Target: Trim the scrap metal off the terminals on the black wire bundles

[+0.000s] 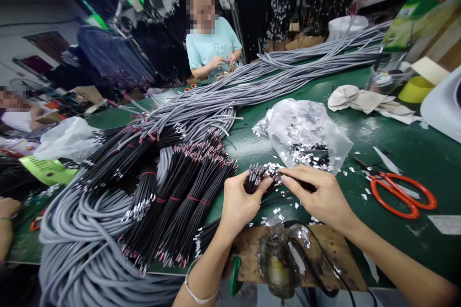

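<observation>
My left hand (237, 204) is wrapped round a bundle of short black wires (255, 177) whose bare metal ends point up and away. My right hand (317, 192) pinches the wire tips at the bundle's right side, its fingers pressed together on them. Both hands hover over the near edge of the green table (396, 153), just above a worn wooden block with a metal tool (277, 259) fixed to it. Small silver foil scraps (277, 211) lie scattered under the hands.
Tied bundles of black wires (180, 192) and coils of grey cable (93, 230) fill the left. A clear bag of foil scraps (306, 134) lies ahead, orange scissors (399, 192) at right. A person in a light blue shirt (212, 45) works across the table.
</observation>
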Motion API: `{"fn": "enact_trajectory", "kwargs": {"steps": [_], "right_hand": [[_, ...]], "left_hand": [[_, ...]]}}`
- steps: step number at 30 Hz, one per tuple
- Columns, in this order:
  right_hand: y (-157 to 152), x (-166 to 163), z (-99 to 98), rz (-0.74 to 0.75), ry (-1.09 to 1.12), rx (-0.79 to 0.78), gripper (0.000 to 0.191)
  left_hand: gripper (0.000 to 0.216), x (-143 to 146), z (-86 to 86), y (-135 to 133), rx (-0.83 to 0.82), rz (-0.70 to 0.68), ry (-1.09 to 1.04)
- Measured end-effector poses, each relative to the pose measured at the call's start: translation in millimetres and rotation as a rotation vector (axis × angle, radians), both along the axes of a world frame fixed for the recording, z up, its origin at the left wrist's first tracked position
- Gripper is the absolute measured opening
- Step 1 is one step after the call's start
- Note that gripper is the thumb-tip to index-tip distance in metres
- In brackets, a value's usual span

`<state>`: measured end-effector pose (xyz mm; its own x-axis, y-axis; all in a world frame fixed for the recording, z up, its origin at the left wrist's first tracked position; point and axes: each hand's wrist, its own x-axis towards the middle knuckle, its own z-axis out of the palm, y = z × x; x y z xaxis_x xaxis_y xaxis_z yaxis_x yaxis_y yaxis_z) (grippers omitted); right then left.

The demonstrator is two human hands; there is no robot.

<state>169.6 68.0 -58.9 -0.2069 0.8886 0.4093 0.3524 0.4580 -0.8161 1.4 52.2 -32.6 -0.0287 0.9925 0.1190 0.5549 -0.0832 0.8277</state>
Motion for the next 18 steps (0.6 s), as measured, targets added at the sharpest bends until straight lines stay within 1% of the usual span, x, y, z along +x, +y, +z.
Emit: {"fn": "enact_trajectory", "kwargs": {"steps": [5,7,11,14,16,18], "right_hand": [[-0.6,-0.3,0.8,-0.008,0.004,0.004,0.018],[-1.2,-0.6,2.1,-0.017,0.003,0.015,0.018],[-1.4,0.2,5.4,0.014,0.013,0.011,0.018],[0.0,2.1,4.4,0.016,0.054,-0.017,0.018],[0.9,2.6,1.8,-0.013,0.111,-0.069,0.017],[1.2,1.7,-0.4,-0.004,0.192,-0.163,0.018]], "left_hand": [[0.024,1.5,0.4,-0.6,0.031,0.022,0.021],[0.023,1.2,0.3,-0.4,0.002,0.029,-0.031],[0.020,-1.1,2.8,0.5,-0.172,-0.067,-0.239],[0.018,-2.4,6.9,0.0,-0.233,-0.128,-0.345],[0.018,-2.6,8.9,-1.2,-0.253,-0.163,-0.377],[0.019,-2.3,9.3,-2.7,-0.264,-0.204,-0.348]]}}
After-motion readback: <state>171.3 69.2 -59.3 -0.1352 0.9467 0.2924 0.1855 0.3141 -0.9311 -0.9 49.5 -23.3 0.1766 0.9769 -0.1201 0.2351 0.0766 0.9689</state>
